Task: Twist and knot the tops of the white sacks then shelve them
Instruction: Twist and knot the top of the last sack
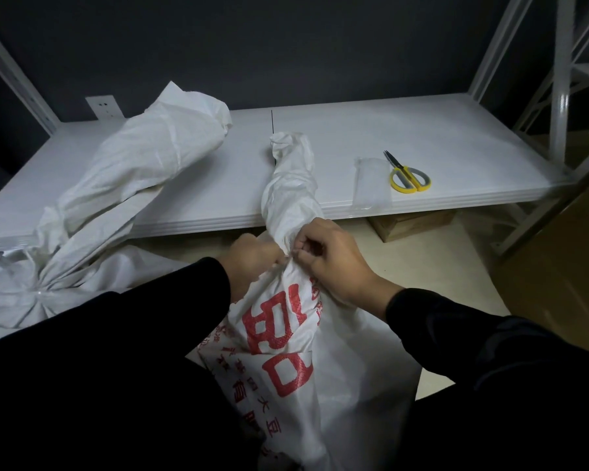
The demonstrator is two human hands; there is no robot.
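Black sleeves, left (116, 351) and right (490, 368), are reaching in from the lower edge, both hands meeting at the neck of a white woven plastic sack with red printed characters (286, 351). Left hand (252, 256) is gripping the gathered neck with its fingers curled round the fabric; right hand (330, 260), touching it, is pinching the same neck between curled fingers and thumb. Sack body is standing on the pale floor (405, 266) between the arms, and its twisted top (291, 185) is rising past the hands and lying over the front edge of a white flat shelf board (439, 137). Second plain white woven sack (133, 171) is lying to the left, neck bunched near the floor, its long top draped across the board; whether it is knotted cannot be told. Yellow-handled scissors (409, 176) are lying on the board to the right, just beside a clear plastic packet (371, 185). Brown cardboard box (408, 226) is sitting beneath the board. White metal uprights (558, 79) are standing at the right.
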